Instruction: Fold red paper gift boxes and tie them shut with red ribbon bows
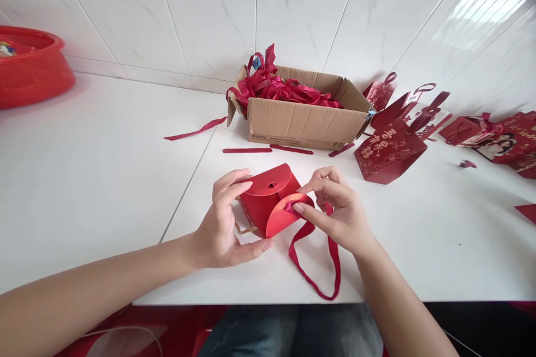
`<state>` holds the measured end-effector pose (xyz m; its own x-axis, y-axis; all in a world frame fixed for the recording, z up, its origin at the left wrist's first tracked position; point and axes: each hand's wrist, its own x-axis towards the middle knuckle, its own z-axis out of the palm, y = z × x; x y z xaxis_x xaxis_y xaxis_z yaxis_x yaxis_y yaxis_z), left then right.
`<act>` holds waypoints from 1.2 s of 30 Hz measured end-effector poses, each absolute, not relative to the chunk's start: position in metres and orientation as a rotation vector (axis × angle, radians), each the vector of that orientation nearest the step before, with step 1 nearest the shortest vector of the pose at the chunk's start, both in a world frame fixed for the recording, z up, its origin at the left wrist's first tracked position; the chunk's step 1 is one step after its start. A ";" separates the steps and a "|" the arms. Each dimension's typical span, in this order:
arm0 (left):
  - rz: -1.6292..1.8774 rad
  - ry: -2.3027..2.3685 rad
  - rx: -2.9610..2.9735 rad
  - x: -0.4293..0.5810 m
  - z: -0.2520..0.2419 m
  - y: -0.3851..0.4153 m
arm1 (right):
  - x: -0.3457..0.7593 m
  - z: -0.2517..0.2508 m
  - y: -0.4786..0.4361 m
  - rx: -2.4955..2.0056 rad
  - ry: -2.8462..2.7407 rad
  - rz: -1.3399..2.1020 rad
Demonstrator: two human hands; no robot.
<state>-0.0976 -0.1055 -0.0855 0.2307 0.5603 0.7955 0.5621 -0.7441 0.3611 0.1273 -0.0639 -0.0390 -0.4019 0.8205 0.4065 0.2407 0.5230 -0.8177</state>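
A small red gift box (263, 201) with rounded flaps stands on the white table (104, 178) in front of me. My left hand (226, 223) wraps around its left side, thumb under the box and fingers on the upper flap. My right hand (335, 209) pinches a dark red ribbon (314, 259) at the slot of the nearer rounded flap. The ribbon hangs in a loop toward the table's front edge.
A cardboard box (301, 117) full of red ribbons sits behind. Loose ribbon strips (247, 150) lie before it. Finished red gift boxes (389, 150) stand at the right, more at the far right (494, 136). A red basin (29, 67) sits far left.
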 end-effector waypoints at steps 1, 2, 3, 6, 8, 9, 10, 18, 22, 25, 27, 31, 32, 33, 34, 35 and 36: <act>-1.593 -1.110 -2.465 -0.097 -0.085 -0.106 | 0.128 -0.038 -0.064 -0.851 -1.917 0.866; -1.597 -1.098 -2.468 -0.097 -0.084 -0.106 | 0.129 -0.038 -0.064 -0.830 -1.924 0.868; -1.602 -1.086 -2.471 -0.097 -0.084 -0.106 | 0.129 -0.037 -0.064 -0.808 -1.933 0.863; -1.613 -1.077 -2.489 -0.097 -0.083 -0.106 | 0.131 -0.035 -0.064 -0.730 -1.951 0.858; -1.609 -1.076 -2.505 -0.098 -0.083 -0.106 | 0.132 -0.035 -0.065 -0.660 -1.956 0.916; -1.605 -1.079 -2.510 -0.098 -0.084 -0.106 | 0.132 -0.036 -0.065 -0.626 -1.960 0.960; -1.599 -1.083 -2.513 -0.098 -0.084 -0.106 | 0.133 -0.036 -0.066 -0.595 -1.962 1.005; -1.584 -1.037 -2.553 -0.098 -0.083 -0.108 | 0.135 -0.041 -0.066 -0.461 -1.938 1.189; -1.589 -0.994 -2.563 -0.098 -0.082 -0.108 | 0.137 -0.041 -0.064 -0.400 -2.033 1.128; -1.593 -0.998 -2.562 -0.098 -0.081 -0.107 | 0.138 -0.041 -0.063 -0.381 -2.016 1.174; -1.595 -1.013 -2.556 -0.098 -0.081 -0.107 | 0.139 -0.040 -0.063 -0.356 -1.984 1.217; -1.614 -1.029 -2.547 -0.097 -0.080 -0.107 | 0.140 -0.039 -0.062 -0.286 -1.938 1.293; -1.615 -1.040 -2.548 -0.097 -0.080 -0.106 | 0.140 -0.038 -0.061 -0.270 -1.923 1.302; -1.613 -1.053 -2.553 -0.097 -0.080 -0.106 | 0.140 -0.038 -0.060 -0.252 -1.903 1.306; -1.614 -1.064 -2.559 -0.097 -0.080 -0.106 | 0.140 -0.038 -0.059 -0.232 -1.874 1.308; -1.620 -1.073 -2.566 -0.097 -0.080 -0.106 | 0.141 -0.038 -0.057 -0.212 -1.838 1.310; -1.630 -1.082 -2.573 -0.098 -0.080 -0.106 | 0.143 -0.038 -0.055 -0.194 -1.798 1.316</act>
